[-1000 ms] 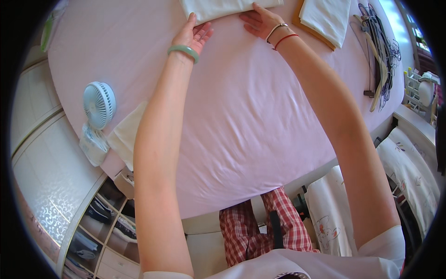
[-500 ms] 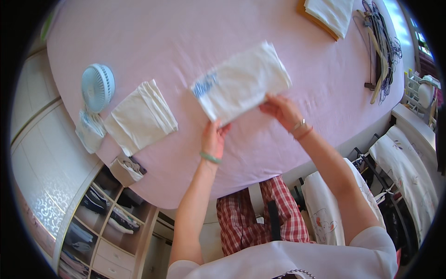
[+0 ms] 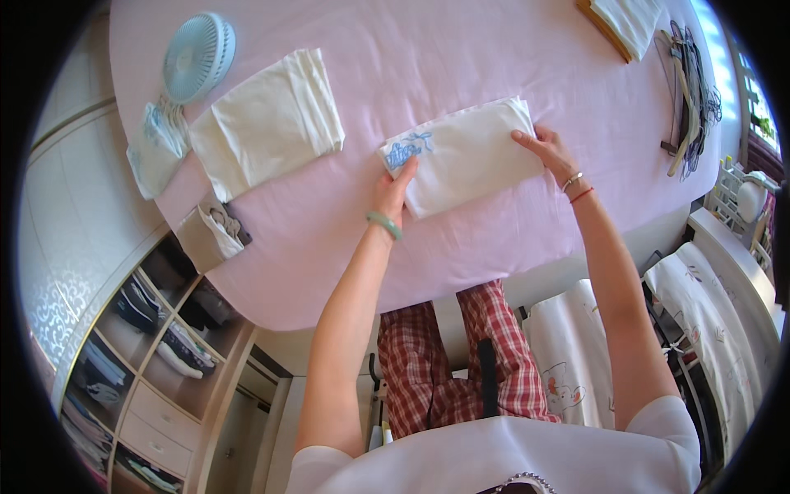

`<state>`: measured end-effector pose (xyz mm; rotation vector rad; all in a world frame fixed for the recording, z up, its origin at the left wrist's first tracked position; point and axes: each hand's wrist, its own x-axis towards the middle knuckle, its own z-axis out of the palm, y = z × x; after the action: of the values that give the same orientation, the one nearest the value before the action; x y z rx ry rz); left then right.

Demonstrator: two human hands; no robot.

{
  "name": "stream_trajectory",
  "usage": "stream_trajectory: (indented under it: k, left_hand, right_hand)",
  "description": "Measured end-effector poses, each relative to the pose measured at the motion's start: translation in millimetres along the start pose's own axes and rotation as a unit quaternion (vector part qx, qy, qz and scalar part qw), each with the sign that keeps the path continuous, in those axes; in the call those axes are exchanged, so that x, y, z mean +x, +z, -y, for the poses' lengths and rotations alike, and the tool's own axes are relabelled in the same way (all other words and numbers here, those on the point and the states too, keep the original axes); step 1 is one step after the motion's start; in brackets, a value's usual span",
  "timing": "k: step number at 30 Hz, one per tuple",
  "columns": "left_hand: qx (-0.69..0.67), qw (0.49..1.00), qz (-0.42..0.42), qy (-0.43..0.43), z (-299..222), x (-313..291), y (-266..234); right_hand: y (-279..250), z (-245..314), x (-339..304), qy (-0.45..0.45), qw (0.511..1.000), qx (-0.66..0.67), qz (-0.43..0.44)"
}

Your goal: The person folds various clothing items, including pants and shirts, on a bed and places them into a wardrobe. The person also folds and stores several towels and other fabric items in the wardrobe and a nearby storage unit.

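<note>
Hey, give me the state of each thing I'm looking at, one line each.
Printed cloth: folded, held in both hands
Left hand: thumb on top of cloth
Right hand: gripping cloth's right end
Left cloth: folded, lying flat
Fan: on or off, cannot tell
Hangers: bunched together
Drawers: shut

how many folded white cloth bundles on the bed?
3 visible: the blue-printed bundle held by the left hand and right hand; the left bundle by the fan; the top-right bundle near the hangers, cut off by the picture edge. More may be hidden beneath.
</note>
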<state>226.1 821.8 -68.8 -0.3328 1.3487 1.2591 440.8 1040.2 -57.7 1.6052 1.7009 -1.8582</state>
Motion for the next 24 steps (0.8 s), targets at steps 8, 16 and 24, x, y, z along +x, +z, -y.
stream_trajectory:
  k: [8,16,24]
  left_hand:
    - [0.04,0.998,-0.054,-0.009,54.5,-25.7,-75.8]
    - [-0.043,0.988,-0.115,-0.091,66.1,-105.9,-183.7]
    - [-0.088,0.989,-0.103,-0.065,98.2,-144.5,-302.8]
  right_hand:
    - [69.5,-12.1,-24.8,0.006,1.0,-0.014,-0.001]
    - [188.1,-23.3,-70.0,0.051,0.995,-0.049,0.071]
    - [298.4,-14.1,-89.8,0.071,0.983,-0.131,0.111]
